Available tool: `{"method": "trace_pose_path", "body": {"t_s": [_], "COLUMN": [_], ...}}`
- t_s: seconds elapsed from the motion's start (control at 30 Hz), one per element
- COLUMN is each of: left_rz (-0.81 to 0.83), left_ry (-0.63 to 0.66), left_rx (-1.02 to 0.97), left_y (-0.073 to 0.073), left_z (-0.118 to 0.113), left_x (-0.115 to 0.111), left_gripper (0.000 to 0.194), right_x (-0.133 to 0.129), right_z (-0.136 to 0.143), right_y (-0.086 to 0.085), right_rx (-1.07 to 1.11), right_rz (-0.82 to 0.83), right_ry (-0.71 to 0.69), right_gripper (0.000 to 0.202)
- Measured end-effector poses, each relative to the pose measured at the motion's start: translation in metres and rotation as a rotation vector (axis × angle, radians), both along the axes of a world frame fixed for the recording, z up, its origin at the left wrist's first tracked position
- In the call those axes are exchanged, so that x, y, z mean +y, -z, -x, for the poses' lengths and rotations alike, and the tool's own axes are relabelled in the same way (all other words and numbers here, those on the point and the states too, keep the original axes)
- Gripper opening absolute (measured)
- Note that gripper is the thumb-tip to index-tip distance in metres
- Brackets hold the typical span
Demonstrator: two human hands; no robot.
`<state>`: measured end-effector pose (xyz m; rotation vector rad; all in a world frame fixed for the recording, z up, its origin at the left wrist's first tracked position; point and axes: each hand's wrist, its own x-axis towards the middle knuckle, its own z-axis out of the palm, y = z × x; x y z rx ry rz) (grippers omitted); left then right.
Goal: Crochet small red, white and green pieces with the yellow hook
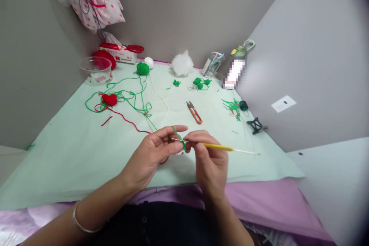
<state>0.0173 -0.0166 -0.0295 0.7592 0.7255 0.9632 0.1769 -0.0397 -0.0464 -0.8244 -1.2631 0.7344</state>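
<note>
My right hand [210, 157] grips a crochet hook [217, 146] with a yellow handle, its thin tip pointing left. Pinched between the thumb and fingers of my left hand [157, 148] is a small crochet piece [182, 147] with green, white and red yarn in it. The hook's tip meets the green yarn at this piece. Over my left index finger runs a green strand. My left fingers cover most of the piece, so its shape is hidden. From my left hand a red strand [132, 123] leads back to a red yarn ball [110, 100].
Orange thread snips [194, 113] lie beyond my hands. Loose green yarn [129, 96] tangles at the left, near a green ball [143, 68]. White stuffing [182, 63], a plastic tub [96, 71], a cup [212, 64] and a bottle [239, 55] stand at the back. Yarn scraps [233, 107] lie right.
</note>
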Motion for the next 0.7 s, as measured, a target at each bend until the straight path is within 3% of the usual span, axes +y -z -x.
{"method": "trace_pose_path", "body": {"t_s": [0.13, 0.43, 0.7], "left_rz": [-0.067, -0.134, -0.166], "left_ry": [0.011, 0.05, 0.047], "left_rx": [0.049, 0.164, 0.174], "left_y": [0.003, 0.0, -0.004], "left_z": [-0.001, 0.008, 0.011], "left_x": [-0.003, -0.002, -0.003], "left_gripper": [0.046, 0.028, 0.027], "right_x": [0.0, 0.005, -0.006], "right_z": [0.003, -0.004, -0.011], "right_y": [0.005, -0.001, -0.006], "right_rx": [-0.025, 0.235, -0.08], "right_rz": [0.014, 0.145, 0.014], "right_ry": [0.003, -0.132, -0.051], "right_gripper": [0.018, 0.016, 0.02]}}
